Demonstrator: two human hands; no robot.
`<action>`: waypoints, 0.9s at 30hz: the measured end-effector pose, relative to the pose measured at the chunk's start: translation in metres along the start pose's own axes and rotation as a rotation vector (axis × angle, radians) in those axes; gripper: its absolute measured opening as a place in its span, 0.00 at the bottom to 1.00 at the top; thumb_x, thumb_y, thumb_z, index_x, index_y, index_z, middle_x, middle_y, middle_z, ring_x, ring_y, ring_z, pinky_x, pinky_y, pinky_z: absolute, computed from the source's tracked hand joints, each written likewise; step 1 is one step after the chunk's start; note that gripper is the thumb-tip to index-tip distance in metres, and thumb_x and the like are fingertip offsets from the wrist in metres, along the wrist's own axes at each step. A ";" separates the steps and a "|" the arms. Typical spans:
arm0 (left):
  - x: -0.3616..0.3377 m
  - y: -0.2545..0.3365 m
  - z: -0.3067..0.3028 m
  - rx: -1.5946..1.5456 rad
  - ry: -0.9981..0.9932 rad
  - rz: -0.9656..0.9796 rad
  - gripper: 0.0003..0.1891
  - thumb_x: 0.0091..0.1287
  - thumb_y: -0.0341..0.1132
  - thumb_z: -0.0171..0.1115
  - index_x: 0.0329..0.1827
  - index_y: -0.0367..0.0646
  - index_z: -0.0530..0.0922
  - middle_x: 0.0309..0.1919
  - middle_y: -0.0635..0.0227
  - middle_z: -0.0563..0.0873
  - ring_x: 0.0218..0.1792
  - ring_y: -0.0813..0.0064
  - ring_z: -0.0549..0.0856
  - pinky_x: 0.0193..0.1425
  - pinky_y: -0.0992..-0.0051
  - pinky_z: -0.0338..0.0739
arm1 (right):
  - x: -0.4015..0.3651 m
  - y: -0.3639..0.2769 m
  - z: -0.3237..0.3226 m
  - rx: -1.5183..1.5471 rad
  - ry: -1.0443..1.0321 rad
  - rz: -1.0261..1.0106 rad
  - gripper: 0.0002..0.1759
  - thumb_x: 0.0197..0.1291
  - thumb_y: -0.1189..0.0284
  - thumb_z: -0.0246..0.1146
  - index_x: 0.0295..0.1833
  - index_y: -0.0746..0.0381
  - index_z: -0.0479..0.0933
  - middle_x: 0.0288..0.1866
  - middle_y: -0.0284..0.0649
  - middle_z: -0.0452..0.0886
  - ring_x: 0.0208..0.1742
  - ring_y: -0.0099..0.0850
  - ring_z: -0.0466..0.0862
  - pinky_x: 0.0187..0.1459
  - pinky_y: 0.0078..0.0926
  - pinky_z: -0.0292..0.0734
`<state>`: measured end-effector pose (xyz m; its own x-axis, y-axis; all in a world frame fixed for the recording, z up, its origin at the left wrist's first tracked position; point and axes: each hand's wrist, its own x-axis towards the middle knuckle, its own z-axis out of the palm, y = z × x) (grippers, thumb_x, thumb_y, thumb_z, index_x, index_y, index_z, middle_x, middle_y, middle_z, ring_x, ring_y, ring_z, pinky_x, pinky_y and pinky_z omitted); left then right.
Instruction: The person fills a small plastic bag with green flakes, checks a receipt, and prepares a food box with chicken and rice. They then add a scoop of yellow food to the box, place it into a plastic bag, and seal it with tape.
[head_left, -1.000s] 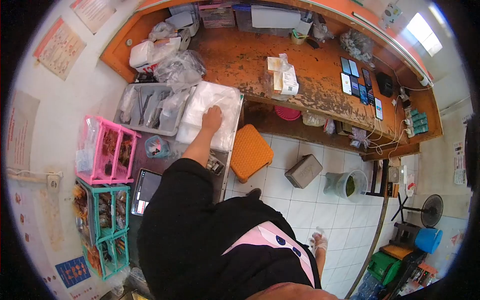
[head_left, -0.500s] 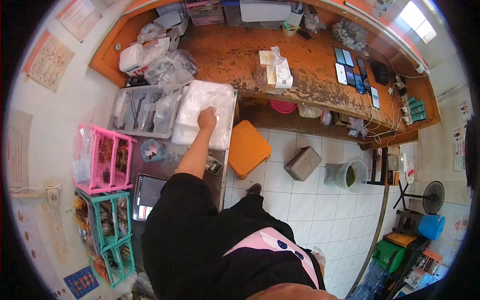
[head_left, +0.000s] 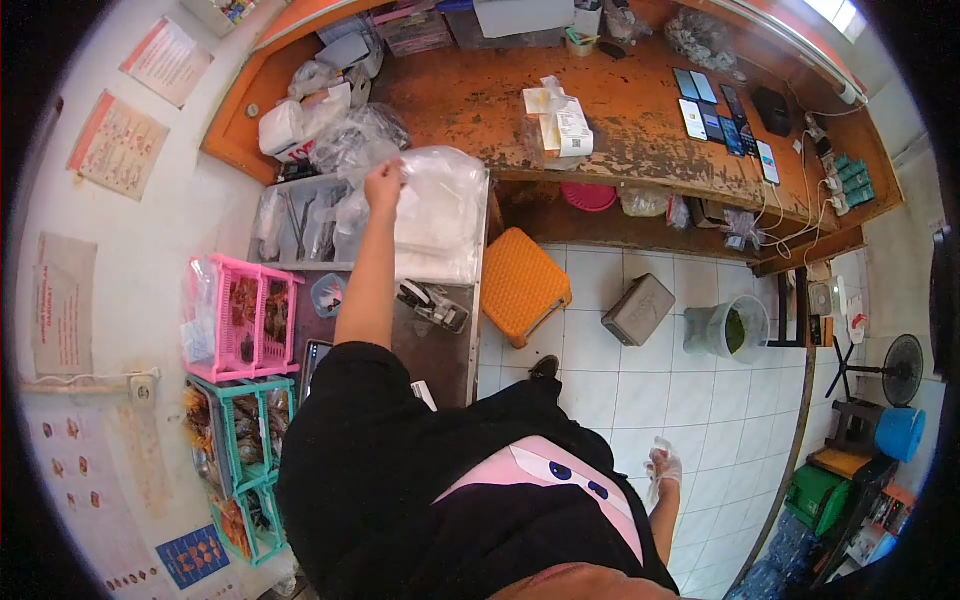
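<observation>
Orange worn surface [head_left: 480,105] along the wall, white tiled floor [head_left: 640,400], orange stool [head_left: 520,285], left hand [head_left: 384,185] pinching clear plastic bag [head_left: 440,200], right hand [head_left: 662,467] hanging low, grip unclear

Left arm reaches straight forward, forearm bare, left hand [head_left: 384,186] lifted with fingertips pinched together. Right arm hangs beside the body (elbow straight), right hand [head_left: 662,468] low, its fingers unclear.

Print on wall posters [head_left: 118,145] and packet label [head_left: 573,128] is unreadably small.
</observation>
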<state>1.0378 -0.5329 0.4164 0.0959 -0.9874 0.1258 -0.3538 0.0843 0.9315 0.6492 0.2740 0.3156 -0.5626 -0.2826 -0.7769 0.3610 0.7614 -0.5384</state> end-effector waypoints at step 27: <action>-0.886 0.390 0.135 -1.176 -2.901 -1.003 0.16 0.63 0.43 0.60 0.54 0.59 0.83 0.83 0.61 0.51 0.80 0.36 0.36 0.74 0.22 0.34 | -0.374 0.166 -0.138 1.623 -0.357 -0.925 0.52 0.58 0.27 0.51 0.78 0.52 0.59 0.77 0.47 0.64 0.76 0.56 0.63 0.70 0.75 0.55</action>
<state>0.6889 0.3567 0.6224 -0.3914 0.7704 0.5033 -0.6888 -0.6079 0.3949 0.8173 0.5863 0.5619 -0.8798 -0.4751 -0.0137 0.4500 -0.8233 -0.3458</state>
